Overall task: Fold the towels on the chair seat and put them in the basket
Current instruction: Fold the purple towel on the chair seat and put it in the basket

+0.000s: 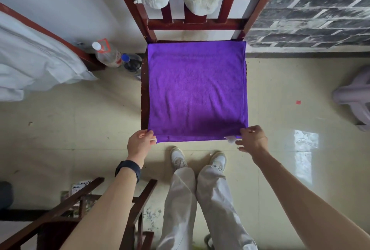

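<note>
Pinching the near corners of the purple towel point(197, 91), spread flat on the chair seat point(144, 97), the left hand point(140, 142) and right hand point(255, 139) start the first fold; next, both corners should go to the far edge.

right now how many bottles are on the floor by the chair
2. A clear bottle with a white cap stands on the floor left of the chair; a darker blue-capped bottle sits beside it, nearer the chair. Others could be hidden under it.
</note>
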Demonstrator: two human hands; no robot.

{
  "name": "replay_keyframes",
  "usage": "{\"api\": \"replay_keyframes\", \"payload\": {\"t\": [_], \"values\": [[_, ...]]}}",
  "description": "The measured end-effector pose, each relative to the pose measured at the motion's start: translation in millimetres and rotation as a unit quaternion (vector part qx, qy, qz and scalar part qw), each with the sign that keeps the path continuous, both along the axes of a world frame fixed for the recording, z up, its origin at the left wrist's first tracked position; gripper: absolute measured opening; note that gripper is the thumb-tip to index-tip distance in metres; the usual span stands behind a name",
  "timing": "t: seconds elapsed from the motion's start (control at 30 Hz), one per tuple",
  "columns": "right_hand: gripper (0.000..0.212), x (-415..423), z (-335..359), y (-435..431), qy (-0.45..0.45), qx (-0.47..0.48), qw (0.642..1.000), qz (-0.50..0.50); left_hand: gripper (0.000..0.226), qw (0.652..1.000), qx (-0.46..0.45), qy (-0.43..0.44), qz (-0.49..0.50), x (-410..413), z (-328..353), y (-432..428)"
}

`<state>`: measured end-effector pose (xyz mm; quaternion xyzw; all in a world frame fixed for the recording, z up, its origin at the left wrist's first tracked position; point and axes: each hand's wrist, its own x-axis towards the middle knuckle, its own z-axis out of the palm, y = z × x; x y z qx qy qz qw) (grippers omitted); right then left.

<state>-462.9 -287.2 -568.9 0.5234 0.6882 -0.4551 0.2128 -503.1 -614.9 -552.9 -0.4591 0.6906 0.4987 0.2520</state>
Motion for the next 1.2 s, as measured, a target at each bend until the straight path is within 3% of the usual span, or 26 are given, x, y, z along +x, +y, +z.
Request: {"api": "replay_keyframes", "payload": {"t": [0.13,0.2,0.33,0.4,0.5,0.57,0.7,0.87,1.2], "values": [[0.012,-17.4,20.1,10.3,0.131,0.025,0.991,-0.027,0.008,0.998,0.039,0.029,0.036,-2.6,17.6,-2.9],[0.012,-18.7,26.3,13.3,0.142,0.048,0.989,-0.014,0.01,0.999,0.031,0.012,0.003,4.4,14.1,-3.3],[0.011,5.4,0.0,19.9,0.066,0.074,0.995,0.026,0.019,0.996,-0.026,-0.042,-0.074,27.3,-22.8,-9.3],[0.016,16.2,-13.6,24.6,0.018,0.08,0.996,0.045,0.022,0.995,-0.012,-0.058,-0.076,41.7,-66.9,-20.7],[0.02,23.3,-24.3,27.7,-0.016,0.081,0.995,0.051,0.02,0.996,0.011,-0.061,-0.062,38.3,-67.4,-14.0],[0.02,24.7,-30.8,27.5,-0.02,0.058,0.997,0.037,0.007,0.996,0.019,-0.058,-0.066,29.2,-45.0,-1.6],[0.016,23.7,-36.0,24.7,-0.01,-0.056,0.996,-0.064,0.014,0.996,0.062,-0.055,-0.018,27.1,-36.7,4.1],[0.004,27.6,-33.6,26.0,-0.026,-0.065,0.996,-0.054,0.01,0.997,0.053,-0.05,0.014,31.2,-32.2,2.1],[0.009,34.5,-32.8,33.4,-0.018,0.017,0.999,0.026,0.005,0.997,0.04,-0.058,0.003,26.5,-33.2,-3.5]]}}
